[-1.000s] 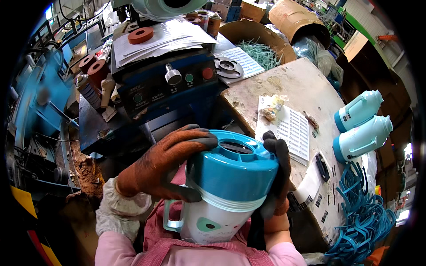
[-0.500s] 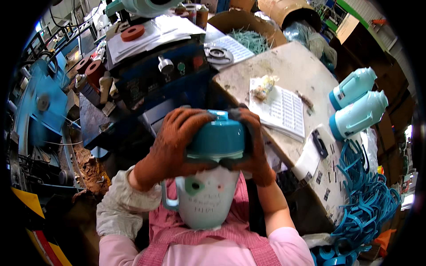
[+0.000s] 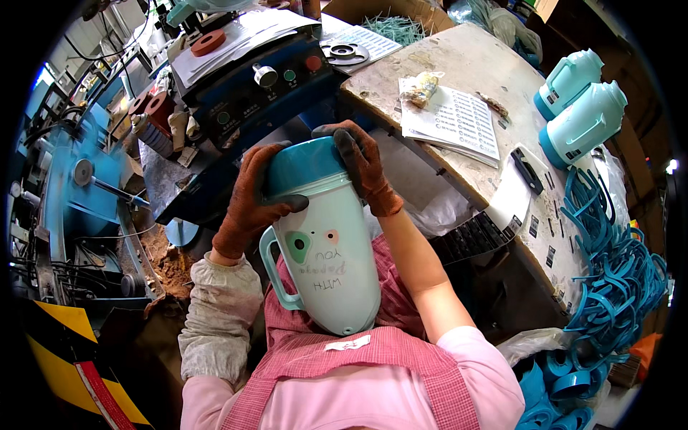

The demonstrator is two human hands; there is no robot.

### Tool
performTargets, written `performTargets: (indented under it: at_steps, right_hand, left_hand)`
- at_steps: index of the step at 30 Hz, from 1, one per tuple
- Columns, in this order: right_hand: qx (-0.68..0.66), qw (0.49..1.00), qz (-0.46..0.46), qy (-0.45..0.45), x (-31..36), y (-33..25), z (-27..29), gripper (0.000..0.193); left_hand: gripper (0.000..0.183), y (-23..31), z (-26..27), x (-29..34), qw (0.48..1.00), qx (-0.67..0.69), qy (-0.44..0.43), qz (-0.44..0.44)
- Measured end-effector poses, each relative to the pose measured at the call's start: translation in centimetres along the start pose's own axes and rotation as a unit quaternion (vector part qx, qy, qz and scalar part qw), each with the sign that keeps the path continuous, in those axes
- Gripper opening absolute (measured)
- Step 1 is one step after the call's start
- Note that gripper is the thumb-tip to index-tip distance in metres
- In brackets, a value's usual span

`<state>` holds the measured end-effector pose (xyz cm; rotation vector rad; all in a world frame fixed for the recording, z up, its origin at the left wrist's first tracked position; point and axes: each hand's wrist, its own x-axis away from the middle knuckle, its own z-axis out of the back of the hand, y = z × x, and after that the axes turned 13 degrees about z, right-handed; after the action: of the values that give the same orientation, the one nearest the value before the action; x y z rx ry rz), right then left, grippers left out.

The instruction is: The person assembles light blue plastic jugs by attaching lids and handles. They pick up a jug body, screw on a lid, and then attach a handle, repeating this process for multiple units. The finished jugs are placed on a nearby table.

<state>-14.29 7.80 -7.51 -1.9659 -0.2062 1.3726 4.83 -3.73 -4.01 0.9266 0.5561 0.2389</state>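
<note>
A pale green insulated jug (image 3: 340, 258) lies tilted against my apron, its printing upside down to me and its loop handle (image 3: 271, 269) on the left. Its dark teal base (image 3: 304, 168) points away from me. My left hand (image 3: 251, 197), in an orange-brown glove with dark fingertips, is closed round the base's left side, the thumb lying across the body. Gloved alike, my right hand (image 3: 364, 168) grips the base from the right, fingers bent over its far rim. Part of the right thumb is hidden.
Printed sheets (image 3: 451, 122) and a black-handled tool (image 3: 527, 170) lie on the worktable (image 3: 459, 64) to the right. Two similar jugs (image 3: 584, 122) stand at its far side, near tangled teal strips (image 3: 609, 251). A dark control panel (image 3: 265, 93) stands ahead, blue machinery (image 3: 97, 179) at left.
The jug has tipped, so more of its printed side shows, and its base has moved up and left in view. Both hands have moved with it, still holding the base.
</note>
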Motion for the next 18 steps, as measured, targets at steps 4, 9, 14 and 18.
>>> performTargets:
  at_steps: [4, 9, 14, 18]
  right_hand:
    - [-0.062, 0.993, -0.096, 0.034, 0.2, 0.2, -0.9, 0.041]
    - [-0.045, 0.996, -0.037, 0.060, 0.3, 1.8, -1.1, 0.053]
    - [-0.072, 0.980, -0.151, 0.107, 1.4, 4.0, -1.1, 0.063]
    - [-0.086, 0.974, -0.167, 0.126, 1.1, 3.3, -0.7, 0.060]
  left_hand:
    - [0.090, -0.5, 0.4, 0.2, 0.999, -0.040, 0.007, 0.028]
    - [0.091, -1.0, 0.9, 0.8, 0.999, 0.017, 0.005, 0.036]
    - [0.095, -1.2, 0.8, 1.2, 0.999, 0.042, 0.017, 0.005]
    - [0.095, -1.2, 0.5, 0.9, 0.997, 0.076, 0.010, 0.014]
